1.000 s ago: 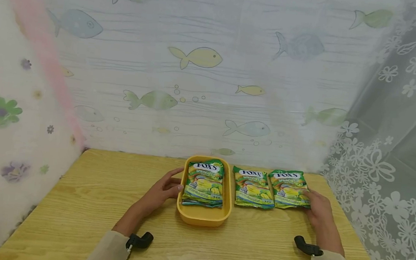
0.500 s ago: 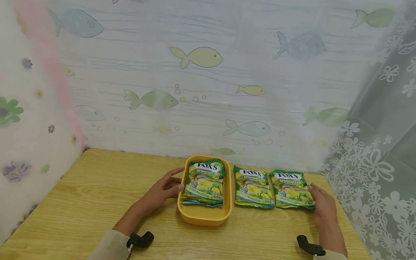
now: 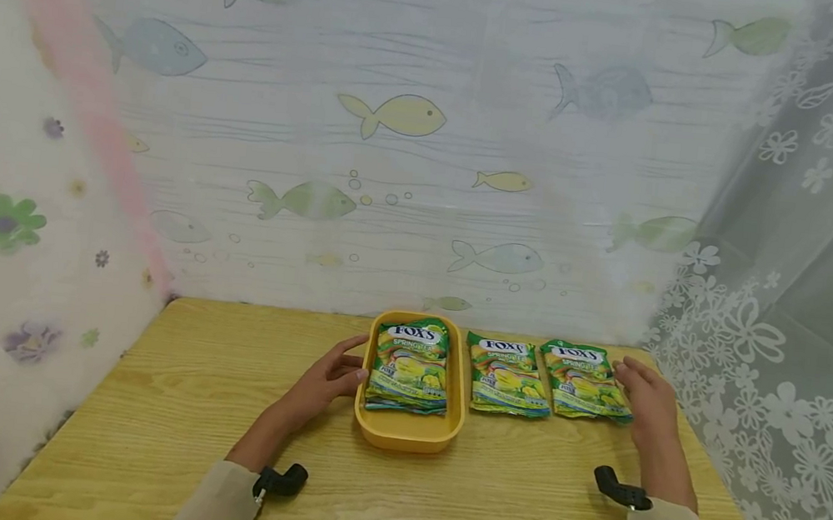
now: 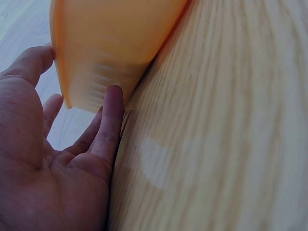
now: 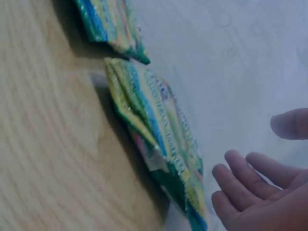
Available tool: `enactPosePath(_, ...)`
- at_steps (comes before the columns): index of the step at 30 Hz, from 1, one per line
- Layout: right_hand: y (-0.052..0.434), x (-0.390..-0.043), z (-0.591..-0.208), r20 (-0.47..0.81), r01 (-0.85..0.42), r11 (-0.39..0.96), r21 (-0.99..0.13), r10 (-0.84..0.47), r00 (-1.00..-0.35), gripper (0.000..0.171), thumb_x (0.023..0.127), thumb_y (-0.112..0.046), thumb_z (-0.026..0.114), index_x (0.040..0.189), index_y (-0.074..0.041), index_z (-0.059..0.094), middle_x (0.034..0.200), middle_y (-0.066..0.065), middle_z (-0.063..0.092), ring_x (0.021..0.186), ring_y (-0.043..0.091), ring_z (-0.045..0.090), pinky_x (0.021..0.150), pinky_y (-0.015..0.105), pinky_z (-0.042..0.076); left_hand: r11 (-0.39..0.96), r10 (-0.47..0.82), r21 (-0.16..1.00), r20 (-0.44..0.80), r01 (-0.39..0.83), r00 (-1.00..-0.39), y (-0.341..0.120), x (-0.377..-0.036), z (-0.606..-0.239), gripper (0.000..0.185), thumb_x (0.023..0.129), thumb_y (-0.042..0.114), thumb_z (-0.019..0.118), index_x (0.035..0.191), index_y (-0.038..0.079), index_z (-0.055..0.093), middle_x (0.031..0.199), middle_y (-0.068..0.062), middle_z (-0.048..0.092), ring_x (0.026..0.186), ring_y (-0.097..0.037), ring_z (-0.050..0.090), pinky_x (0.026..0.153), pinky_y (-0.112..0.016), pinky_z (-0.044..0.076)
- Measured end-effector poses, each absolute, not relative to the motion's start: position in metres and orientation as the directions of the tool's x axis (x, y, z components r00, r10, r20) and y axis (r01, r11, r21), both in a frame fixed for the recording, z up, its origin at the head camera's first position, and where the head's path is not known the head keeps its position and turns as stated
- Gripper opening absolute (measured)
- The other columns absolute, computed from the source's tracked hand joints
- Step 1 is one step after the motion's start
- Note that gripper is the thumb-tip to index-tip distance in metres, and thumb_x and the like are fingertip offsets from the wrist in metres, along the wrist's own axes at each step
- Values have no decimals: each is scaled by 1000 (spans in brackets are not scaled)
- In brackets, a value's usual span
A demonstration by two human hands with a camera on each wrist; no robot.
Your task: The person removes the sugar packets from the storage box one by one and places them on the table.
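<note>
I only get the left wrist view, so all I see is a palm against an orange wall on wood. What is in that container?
Observer: The yellow-orange oval plastic tray holds one green and yellow candy bag.
Operator: Any more bags outside it?
Observer: Two: a middle candy bag and a right-hand candy bag lie flat on the wooden table, beside the tray.
Operator: Where is the right hand?
Observer: The right hand is beside the right-hand bag's outer edge with fingers relaxed, holding nothing; the right wrist view shows a gap between them.
Operator: And the left hand?
Observer: The left hand rests open against the tray's left wall.
</note>
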State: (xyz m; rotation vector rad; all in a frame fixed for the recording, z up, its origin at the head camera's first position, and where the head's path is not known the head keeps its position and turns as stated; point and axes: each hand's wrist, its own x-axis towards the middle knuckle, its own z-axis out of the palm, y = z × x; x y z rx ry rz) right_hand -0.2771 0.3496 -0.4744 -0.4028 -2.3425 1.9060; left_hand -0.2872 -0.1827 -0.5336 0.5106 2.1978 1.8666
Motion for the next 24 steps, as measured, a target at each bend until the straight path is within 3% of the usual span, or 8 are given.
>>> enactPosePath(2,347,-277,-471,-68,120,197,-973,253,-965,70,115,-40,46,169,-4,21,168,15,39,146,22,49,128,41,32,137,392,983,62,124,-918,-183,-287,-534,65,111,30,60,168,35,30,154,-19,50,141,-36,53,106,-43,56)
enactPosePath(4,344,-276,-467,-34,84,204,-975,237,-971,70,114,-39,48,169,-3,23,153,6,56,128,7,59,122,36,40,134,391,983,62,123,-918,-184,-287,-534,64,111,30,61,167,36,30,154,-18,50,140,-35,54,106,-43,56)
enactPosePath(6,341,-274,-463,2,39,190,-981,208,-978,71,114,-37,51,168,0,24,132,-10,65,112,-6,60,112,29,48,130,392,984,63,123,-918,-184,-287,-534,64,111,30,61,167,36,30,154,-18,50,140,-35,54,106,-44,56)
enactPosePath(9,335,-273,-457,43,-14,167,-986,168,-985,71,114,-32,53,167,4,23,111,-28,64,105,-10,64,99,19,54,129,392,984,61,120,-918,-184,-287,-534,64,111,31,61,167,36,31,154,-18,51,140,-35,54,105,-44,56)
enactPosePath(13,328,-273,-451,55,-32,172,-985,131,-990,68,114,-30,52,166,5,24,109,-28,65,102,-10,65,93,17,55,134,391,984,60,121,-919,-184,-286,-535,65,111,32,61,167,35,30,154,-18,51,141,-35,53,105,-44,56)
enactPosePath(24,305,-270,-435,78,-58,230,-971,80,-994,67,115,-37,49,165,3,30,120,-18,66,107,-6,67,99,20,56,137,396,982,65,129,-916,-184,-287,-535,66,111,32,61,168,33,29,154,-18,50,141,-36,53,105,-44,57)
